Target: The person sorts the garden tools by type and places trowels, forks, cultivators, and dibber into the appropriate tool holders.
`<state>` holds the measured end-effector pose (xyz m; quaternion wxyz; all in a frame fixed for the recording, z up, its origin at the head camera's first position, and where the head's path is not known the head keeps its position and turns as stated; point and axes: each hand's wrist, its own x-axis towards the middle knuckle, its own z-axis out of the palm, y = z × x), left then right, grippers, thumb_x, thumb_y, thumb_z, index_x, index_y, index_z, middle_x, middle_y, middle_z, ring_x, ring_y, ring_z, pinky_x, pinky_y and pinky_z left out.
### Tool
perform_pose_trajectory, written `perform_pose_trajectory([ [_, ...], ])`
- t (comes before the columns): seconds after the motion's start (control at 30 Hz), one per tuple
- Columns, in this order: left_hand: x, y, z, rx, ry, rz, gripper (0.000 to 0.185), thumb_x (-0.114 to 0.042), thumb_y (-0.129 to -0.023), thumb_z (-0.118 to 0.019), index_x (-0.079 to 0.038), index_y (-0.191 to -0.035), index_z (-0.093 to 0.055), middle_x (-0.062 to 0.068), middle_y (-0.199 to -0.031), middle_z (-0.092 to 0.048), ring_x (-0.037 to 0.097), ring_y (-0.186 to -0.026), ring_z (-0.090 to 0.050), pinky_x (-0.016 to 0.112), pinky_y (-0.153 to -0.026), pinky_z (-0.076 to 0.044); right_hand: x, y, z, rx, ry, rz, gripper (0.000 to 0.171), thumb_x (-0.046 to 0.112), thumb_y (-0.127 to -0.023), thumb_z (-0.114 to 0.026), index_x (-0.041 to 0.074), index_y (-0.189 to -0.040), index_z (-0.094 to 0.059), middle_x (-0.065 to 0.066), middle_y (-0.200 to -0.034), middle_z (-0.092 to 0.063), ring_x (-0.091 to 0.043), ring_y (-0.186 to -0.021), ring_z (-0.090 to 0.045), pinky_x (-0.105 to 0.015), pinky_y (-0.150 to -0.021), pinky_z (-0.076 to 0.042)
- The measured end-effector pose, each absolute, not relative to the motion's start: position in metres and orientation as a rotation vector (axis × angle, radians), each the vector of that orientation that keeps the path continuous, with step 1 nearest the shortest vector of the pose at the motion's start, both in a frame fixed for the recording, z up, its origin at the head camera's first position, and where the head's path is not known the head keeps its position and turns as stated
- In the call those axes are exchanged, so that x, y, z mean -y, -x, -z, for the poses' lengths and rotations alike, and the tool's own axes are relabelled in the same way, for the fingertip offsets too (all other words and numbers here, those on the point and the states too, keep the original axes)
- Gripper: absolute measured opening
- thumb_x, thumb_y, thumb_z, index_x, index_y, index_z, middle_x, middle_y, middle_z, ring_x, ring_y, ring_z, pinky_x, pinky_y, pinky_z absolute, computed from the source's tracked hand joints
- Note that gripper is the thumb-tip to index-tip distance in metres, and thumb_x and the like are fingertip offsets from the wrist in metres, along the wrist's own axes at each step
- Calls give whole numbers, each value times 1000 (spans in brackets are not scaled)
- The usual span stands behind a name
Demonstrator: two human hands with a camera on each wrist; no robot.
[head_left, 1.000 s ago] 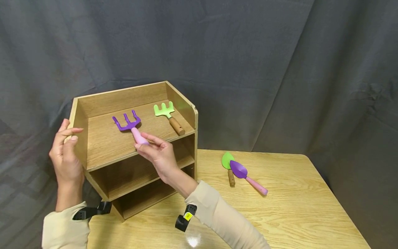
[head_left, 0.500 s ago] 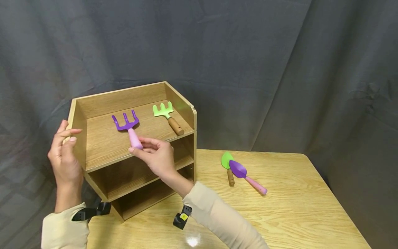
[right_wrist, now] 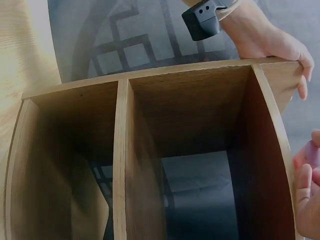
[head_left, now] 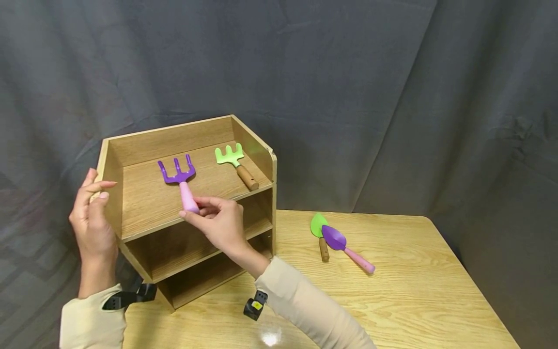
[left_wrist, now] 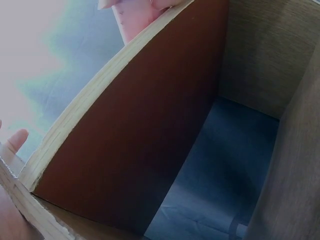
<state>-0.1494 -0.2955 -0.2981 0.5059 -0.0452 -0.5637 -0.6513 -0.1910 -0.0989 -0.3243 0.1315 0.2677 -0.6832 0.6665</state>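
My right hand pinches the end of the pink handle of a purple hand fork between thumb and fingers. The fork lies over the top of a small wooden shelf unit, prongs toward the back. To its right, a green hand rake with a brown handle lies on the same top surface. My left hand grips the unit's left side panel near the upper front edge. In the right wrist view, the left hand curls its fingers over the panel's edge, and the right hand shows partly.
On the wooden table, right of the unit, a purple trowel with a pink handle overlaps a green trowel with a brown handle. A dark grey curtain hangs behind. Raised panels border the unit's top at its back and sides.
My right hand has shifted slightly left and toward the front edge, its grip now at the handle's end. The fork's handle has swung left and lower. The left hand stays put.
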Motion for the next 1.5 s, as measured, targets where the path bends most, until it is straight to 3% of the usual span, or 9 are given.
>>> perform_pose_trajectory([
  [0.53, 298, 147, 297, 1451, 64, 1515, 30, 2, -89, -42, 7, -99, -70, 18, -144, -44, 24, -134, -36, 26, -108, -17, 100, 193, 322, 2060, -773, -1843, 33, 16, -74, -85, 7, -104, -76, 3, -77, -71, 7, -60, -59, -18, -56, -50],
  [0.73, 297, 150, 296, 1444, 76, 1519, 30, 2, -89, -42, 8, -98, -70, 18, -143, -45, 24, -133, -36, 26, -108, -16, 97, 194, 320, 2059, -759, -1845, 35, 18, -73, -86, 7, -105, -76, 3, -82, -73, 7, -62, -59, -18, -58, -50],
  [1.03, 296, 145, 297, 1377, 58, 1557, 29, 2, -88, -43, 12, -98, -68, 18, -141, -47, 24, -133, -37, 24, -107, -19, 81, 184, 324, 2082, -816, -1828, 39, 22, -75, -84, 8, -109, -74, 3, -92, -73, -1, -79, -65, -18, -71, -50],
  [1.27, 296, 144, 297, 1356, 67, 1558, 29, 3, -87, -42, 13, -96, -68, 19, -140, -48, 25, -132, -38, 24, -107, -20, 61, 175, 324, 1998, -993, -1660, 33, 18, -80, -79, 8, -111, -74, 0, -103, -72, 2, -93, -62, -19, -78, -49],
  [1.5, 295, 149, 297, 1365, 80, 1552, 29, 2, -87, -42, 12, -95, -68, 18, -140, -48, 25, -132, -38, 24, -107, -20, 33, 174, 324, 1921, -1145, -1538, 33, 16, -81, -78, 6, -112, -72, -1, -109, -71, -4, -105, -61, -24, -87, -46],
])
